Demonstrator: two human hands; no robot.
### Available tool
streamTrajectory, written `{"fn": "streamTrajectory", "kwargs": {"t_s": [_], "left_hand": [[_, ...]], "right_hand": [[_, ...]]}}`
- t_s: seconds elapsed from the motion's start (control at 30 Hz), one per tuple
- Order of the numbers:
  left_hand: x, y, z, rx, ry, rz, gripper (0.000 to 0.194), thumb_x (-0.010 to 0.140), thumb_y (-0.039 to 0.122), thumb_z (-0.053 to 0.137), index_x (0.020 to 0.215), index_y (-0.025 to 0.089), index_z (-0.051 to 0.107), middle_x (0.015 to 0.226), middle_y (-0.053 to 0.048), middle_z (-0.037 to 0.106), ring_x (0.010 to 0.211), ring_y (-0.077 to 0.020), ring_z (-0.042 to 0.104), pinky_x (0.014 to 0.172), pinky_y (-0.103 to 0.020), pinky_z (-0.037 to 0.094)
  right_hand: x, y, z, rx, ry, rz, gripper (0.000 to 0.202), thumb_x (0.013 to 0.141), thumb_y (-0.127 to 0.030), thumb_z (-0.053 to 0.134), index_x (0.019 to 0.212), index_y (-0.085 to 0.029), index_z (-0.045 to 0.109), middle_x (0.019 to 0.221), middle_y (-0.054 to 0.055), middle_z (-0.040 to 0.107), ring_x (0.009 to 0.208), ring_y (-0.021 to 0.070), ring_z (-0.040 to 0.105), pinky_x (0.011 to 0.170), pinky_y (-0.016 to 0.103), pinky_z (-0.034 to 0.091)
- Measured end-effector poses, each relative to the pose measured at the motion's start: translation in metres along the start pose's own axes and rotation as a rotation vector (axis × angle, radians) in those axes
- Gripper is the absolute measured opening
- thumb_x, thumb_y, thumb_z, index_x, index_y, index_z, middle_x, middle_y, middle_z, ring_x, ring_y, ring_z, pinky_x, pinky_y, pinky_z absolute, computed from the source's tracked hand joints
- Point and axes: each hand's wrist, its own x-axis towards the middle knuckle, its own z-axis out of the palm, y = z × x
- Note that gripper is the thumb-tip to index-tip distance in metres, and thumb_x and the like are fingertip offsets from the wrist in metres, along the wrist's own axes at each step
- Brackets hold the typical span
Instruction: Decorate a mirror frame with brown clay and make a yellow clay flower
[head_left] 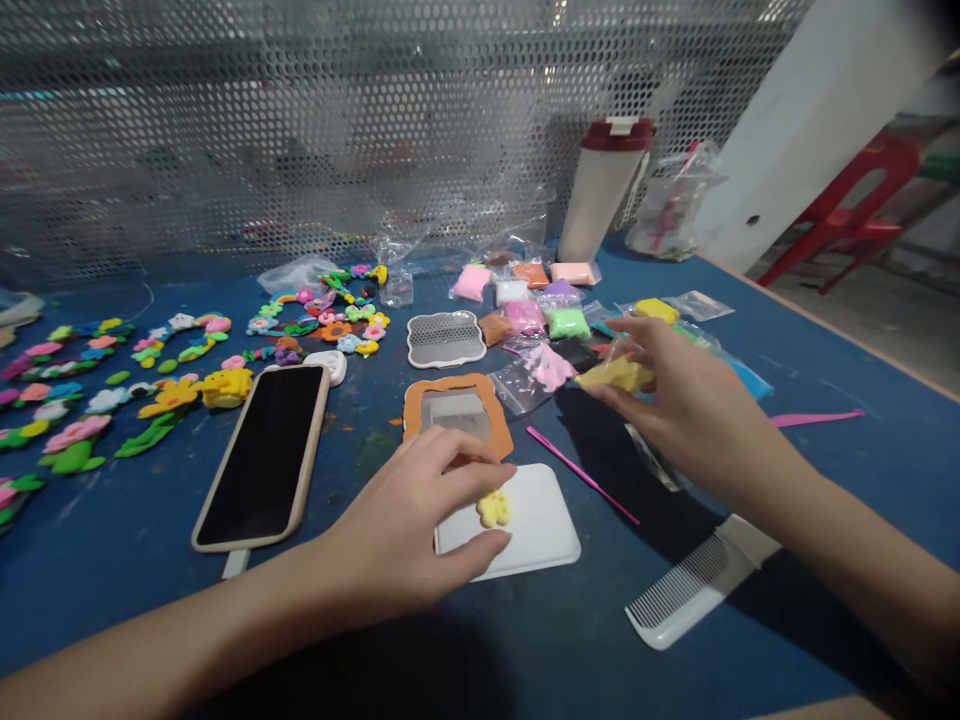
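Note:
My left hand (442,510) rests over the left part of a white tray (540,535), its thumb and fingers apart around a small yellow clay piece (493,509) lying there. Between the thumb and fingers of my right hand (664,385) is a clear bag of yellow clay (619,373), held above the other clay packets. An orange clay-edged mirror (499,425) lies behind the tray, partly hidden by my left hand. To the right of the tray lies a pink stick tool (574,467).
A phone (266,455) and colourful clay flowers (172,395) lie on the left. Behind are a white-framed mirror (446,340), clay packets (525,318) and a tumbler (604,190). A white comb (697,585) and a pink tool (821,417) are on the right.

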Motion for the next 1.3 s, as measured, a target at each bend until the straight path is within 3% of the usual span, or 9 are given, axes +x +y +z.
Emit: {"fn": "streamTrajectory", "kwargs": {"t_s": [0.2,0.4,0.6,0.73,0.9,1.0,1.1,1.23,1.3], "left_hand": [[0.0,0.001,0.002,0.017,0.002,0.015,0.031,0.085,0.022,0.048,0.115,0.021,0.058,0.11,-0.008,0.055,0.101,-0.0212,0.048,0.088,-0.037,0.039],[0.001,-0.003,0.007,0.013,0.019,0.046,0.026,0.085,0.023,0.05,0.11,0.021,0.059,0.109,-0.007,0.055,0.101,-0.0207,0.048,0.088,-0.036,0.039],[0.003,0.001,0.0,-0.107,0.161,-0.053,0.033,0.081,0.032,0.059,0.109,0.02,0.048,0.105,-0.004,0.056,0.097,-0.0178,0.051,0.083,-0.03,0.042],[0.006,0.004,-0.006,-0.1,0.232,-0.169,0.021,0.087,0.028,0.052,0.106,0.021,0.047,0.099,-0.001,0.057,0.09,-0.0153,0.052,0.076,-0.026,0.043],[0.005,0.006,-0.01,-0.096,0.209,-0.174,0.012,0.09,0.022,0.045,0.101,0.021,0.05,0.097,0.0,0.057,0.09,-0.0139,0.052,0.077,-0.025,0.041],[0.005,0.006,-0.011,-0.08,0.199,-0.152,0.012,0.091,0.02,0.043,0.098,0.021,0.052,0.094,0.0,0.057,0.087,-0.0135,0.053,0.079,-0.027,0.04],[0.004,0.006,-0.011,-0.064,0.204,-0.137,0.012,0.091,0.018,0.042,0.097,0.02,0.053,0.091,-0.001,0.057,0.087,-0.0142,0.053,0.077,-0.027,0.039],[0.004,0.005,-0.011,-0.04,0.207,-0.118,0.012,0.09,0.018,0.043,0.096,0.019,0.053,0.089,-0.002,0.057,0.087,-0.015,0.053,0.077,-0.028,0.039],[0.004,0.004,-0.01,-0.03,0.202,-0.109,0.012,0.09,0.017,0.042,0.096,0.019,0.053,0.089,-0.002,0.057,0.086,-0.0153,0.053,0.076,-0.028,0.039]], "right_hand": [[-0.005,-0.005,0.001,0.433,0.023,0.034,0.05,0.076,-0.034,0.065,0.12,-0.021,0.044,0.107,0.009,0.061,0.1,0.025,0.058,0.084,0.038,0.046],[-0.015,-0.02,0.013,0.851,-0.194,0.086,0.037,0.067,-0.036,0.075,0.093,-0.023,0.052,0.092,0.002,0.056,0.082,0.0185,0.056,0.07,0.031,0.048],[-0.021,-0.033,0.016,1.119,-0.457,0.219,0.021,0.075,-0.034,0.068,0.087,-0.025,0.053,0.085,0.0,0.058,0.078,0.0178,0.055,0.066,0.03,0.046],[-0.009,-0.022,0.011,1.182,-0.322,0.239,0.018,0.075,-0.033,0.067,0.085,-0.025,0.055,0.084,-0.001,0.059,0.078,0.0151,0.057,0.07,0.028,0.047],[0.017,0.022,0.001,0.88,-0.429,0.276,0.026,0.074,-0.045,0.065,0.068,-0.02,0.059,0.066,0.001,0.06,0.059,0.0142,0.056,0.058,0.029,0.044],[0.032,0.044,-0.005,0.37,-0.408,0.192,0.034,0.074,-0.051,0.061,0.06,-0.02,0.062,0.064,0.004,0.062,0.065,0.0193,0.058,0.057,0.031,0.043],[0.049,0.06,-0.008,-0.067,-0.306,0.09,0.03,0.084,-0.049,0.051,0.088,-0.024,0.067,0.087,0.005,0.068,0.077,0.0201,0.061,0.065,0.032,0.046],[0.07,0.084,-0.006,-0.302,-0.182,0.179,0.033,0.089,-0.031,0.051,0.114,-0.011,0.056,0.11,0.017,0.059,0.098,0.0263,0.057,0.081,0.041,0.046],[0.077,0.094,0.0,-0.364,-0.195,0.196,0.032,0.089,-0.03,0.053,0.117,-0.015,0.053,0.116,0.011,0.056,0.098,0.0216,0.058,0.081,0.041,0.049]]}}
